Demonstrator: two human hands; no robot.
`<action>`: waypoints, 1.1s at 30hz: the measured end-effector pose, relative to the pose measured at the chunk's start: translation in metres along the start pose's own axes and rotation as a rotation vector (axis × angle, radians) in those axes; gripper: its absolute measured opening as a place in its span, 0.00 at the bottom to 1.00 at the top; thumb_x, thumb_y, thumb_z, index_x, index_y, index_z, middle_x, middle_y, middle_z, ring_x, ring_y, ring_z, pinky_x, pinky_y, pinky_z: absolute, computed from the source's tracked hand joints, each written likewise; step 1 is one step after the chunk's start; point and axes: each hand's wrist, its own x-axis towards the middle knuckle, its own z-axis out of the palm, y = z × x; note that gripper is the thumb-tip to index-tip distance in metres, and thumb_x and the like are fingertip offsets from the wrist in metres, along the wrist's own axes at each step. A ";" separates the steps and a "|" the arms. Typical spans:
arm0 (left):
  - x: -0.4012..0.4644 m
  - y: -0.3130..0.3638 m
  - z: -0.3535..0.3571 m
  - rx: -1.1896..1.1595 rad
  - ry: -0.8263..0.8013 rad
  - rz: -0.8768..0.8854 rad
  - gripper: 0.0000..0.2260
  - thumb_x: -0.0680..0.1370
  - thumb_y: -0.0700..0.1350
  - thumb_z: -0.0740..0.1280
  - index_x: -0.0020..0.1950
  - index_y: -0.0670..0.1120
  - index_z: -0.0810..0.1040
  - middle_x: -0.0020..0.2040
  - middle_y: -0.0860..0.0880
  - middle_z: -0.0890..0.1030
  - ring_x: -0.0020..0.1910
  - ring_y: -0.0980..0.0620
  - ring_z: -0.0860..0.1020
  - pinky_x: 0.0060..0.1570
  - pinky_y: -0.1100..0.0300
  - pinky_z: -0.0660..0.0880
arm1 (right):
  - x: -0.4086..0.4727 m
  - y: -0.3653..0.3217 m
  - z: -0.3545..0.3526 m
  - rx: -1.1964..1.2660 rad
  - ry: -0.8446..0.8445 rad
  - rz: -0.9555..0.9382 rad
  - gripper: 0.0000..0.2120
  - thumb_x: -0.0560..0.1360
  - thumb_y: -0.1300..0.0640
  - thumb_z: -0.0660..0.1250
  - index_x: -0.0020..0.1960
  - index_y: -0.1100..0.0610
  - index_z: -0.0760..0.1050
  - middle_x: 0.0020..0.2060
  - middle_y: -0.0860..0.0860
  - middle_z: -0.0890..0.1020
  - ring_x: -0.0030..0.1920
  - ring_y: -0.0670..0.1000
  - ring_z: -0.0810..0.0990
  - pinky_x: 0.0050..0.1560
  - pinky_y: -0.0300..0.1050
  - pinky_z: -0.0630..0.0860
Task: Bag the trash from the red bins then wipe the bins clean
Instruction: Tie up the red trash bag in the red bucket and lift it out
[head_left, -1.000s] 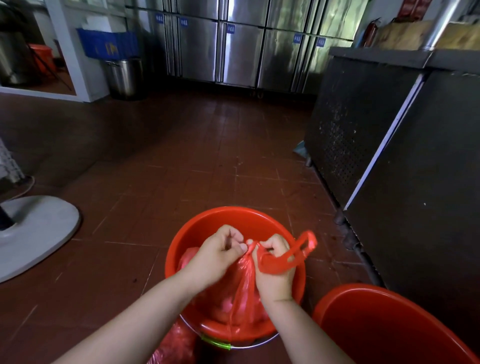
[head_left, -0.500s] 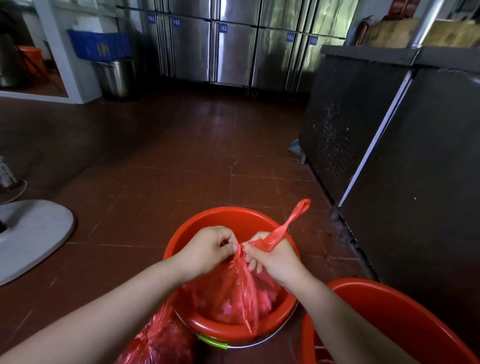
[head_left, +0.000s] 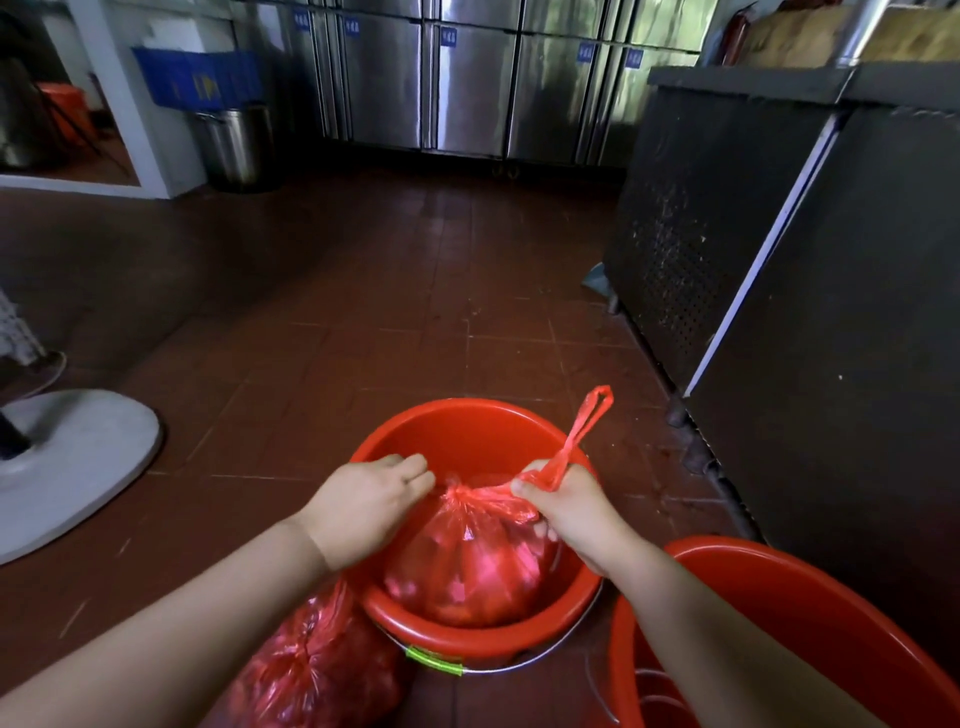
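Down over the middle red bin (head_left: 470, 431) on the brown tiled floor (head_left: 363, 291), both my hands work at the neck of a red trash bag (head_left: 467, 561) that sits inside it. What the bag holds I cannot make out; only paler lumps show through the plastic. My left hand (head_left: 363, 506) has its fingers curled at the bag's gathered top, but the fingertips tuck under from this angle, so I cannot tell whether that grip really has plastic in it or just touches it. My right hand (head_left: 571, 509) is plainly clamped on the bag's twisted handle strip, whose loop (head_left: 589, 421) sticks up and away past my knuckles. The lower fingers of that hand are hidden behind the bag's shoulder. The knot of gathered plastic lies between my two hands, just beside each.

A second red bag (head_left: 311, 670), already bunched shut, lies on the floor against the bin's near left wall, partly hidden under my left forearm. The bin's wire handle with its green sleeve (head_left: 434, 659) hangs down the near side. Another red bin (head_left: 831, 597) stands just to the right, cut off by the picture's edge and crossed by my right forearm; something pale and wiry shows inside it, too dim to name. A dark metal counter (head_left: 779, 234) rises on the right, steel cabinet doors (head_left: 467, 78) line the far wall, and a grey round stand base (head_left: 78, 457) sits at the left.
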 end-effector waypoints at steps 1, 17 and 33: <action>0.000 0.002 0.005 -0.014 0.000 -0.030 0.05 0.66 0.43 0.70 0.38 0.48 0.75 0.34 0.51 0.75 0.29 0.51 0.76 0.20 0.61 0.70 | 0.001 0.002 0.001 0.001 0.002 0.003 0.10 0.75 0.63 0.67 0.37 0.54 0.77 0.21 0.51 0.73 0.19 0.47 0.70 0.18 0.35 0.65; -0.024 -0.032 -0.109 -0.674 0.790 -0.688 0.11 0.77 0.39 0.60 0.39 0.54 0.70 0.43 0.54 0.78 0.44 0.59 0.76 0.47 0.67 0.70 | -0.005 -0.157 0.064 0.504 -0.119 -0.249 0.10 0.78 0.61 0.63 0.38 0.59 0.74 0.20 0.49 0.74 0.19 0.44 0.71 0.17 0.33 0.62; -0.267 0.014 -0.006 -0.600 0.784 -1.427 0.06 0.78 0.41 0.61 0.42 0.46 0.74 0.40 0.46 0.79 0.43 0.44 0.79 0.47 0.40 0.76 | -0.043 -0.055 0.279 0.232 -0.474 -0.021 0.11 0.76 0.64 0.65 0.35 0.57 0.72 0.21 0.46 0.74 0.20 0.40 0.70 0.20 0.32 0.63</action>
